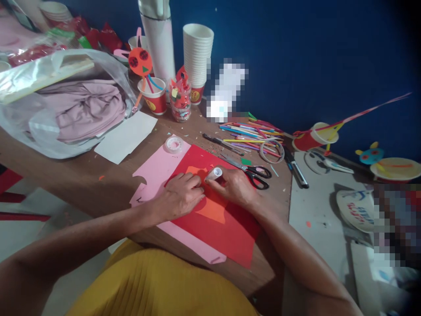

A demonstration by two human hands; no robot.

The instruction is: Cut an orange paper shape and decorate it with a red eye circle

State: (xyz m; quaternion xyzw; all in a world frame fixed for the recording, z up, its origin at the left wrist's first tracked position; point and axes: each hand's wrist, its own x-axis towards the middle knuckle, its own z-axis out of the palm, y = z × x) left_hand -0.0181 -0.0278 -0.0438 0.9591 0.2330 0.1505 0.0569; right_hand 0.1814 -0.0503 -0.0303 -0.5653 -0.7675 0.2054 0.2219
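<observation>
My right hand (235,184) is closed around a white glue stick (215,174), its round end tilted up. Beside it, my left hand (184,193) rests with curled fingers on the papers; what its fingertips pinch, if anything, is hidden. Beneath both hands lies cut orange paper (210,212), with a darker red-orange shape partly covered by the fingers. That rests on a red sheet (238,232), which overlaps a pink sheet (154,164) with cut-out edges. Black-handled scissors (253,173) lie just beyond my right hand. A tape roll (174,144) sits on the pink sheet.
Colourful sticks (250,136), a pen (220,142) and a marker (297,169) lie toward the wall. Stacked paper cups (198,52), a white flask (158,44) and a red cup (154,98) with a paper figure stand behind. A plastic bag (62,147) fills the left.
</observation>
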